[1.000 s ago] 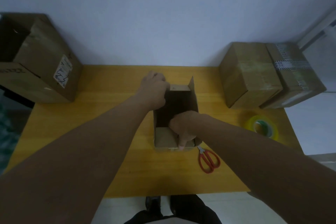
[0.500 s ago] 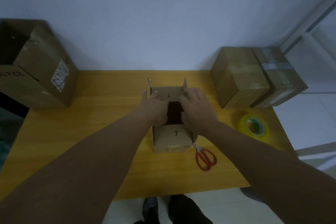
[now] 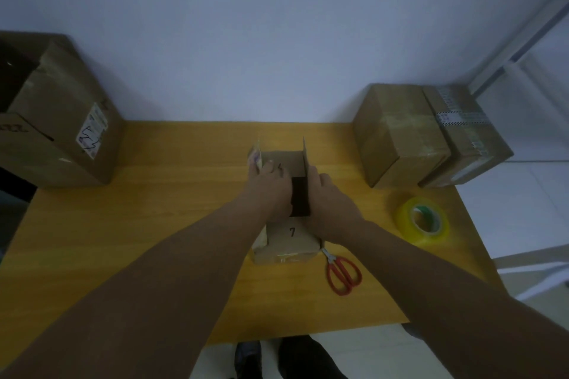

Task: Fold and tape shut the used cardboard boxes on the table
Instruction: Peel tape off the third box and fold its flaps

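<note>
On the yellow table, mid-surface, the small box is closing: both end flaps now lying down, the left hand and right hand are pressing flat, ungripping, toward the upright side flaps, tape roll waiting.

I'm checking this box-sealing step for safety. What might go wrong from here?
1. The long side flaps of the small open cardboard box stand upright while the left hand and right hand work between them; a flap may spring back up once released.
2. The red-handled scissors lie right beside the box; a forearm could knock them.
3. The yellow roll of tape sits apart, so one hand must let go to fetch it.
</note>
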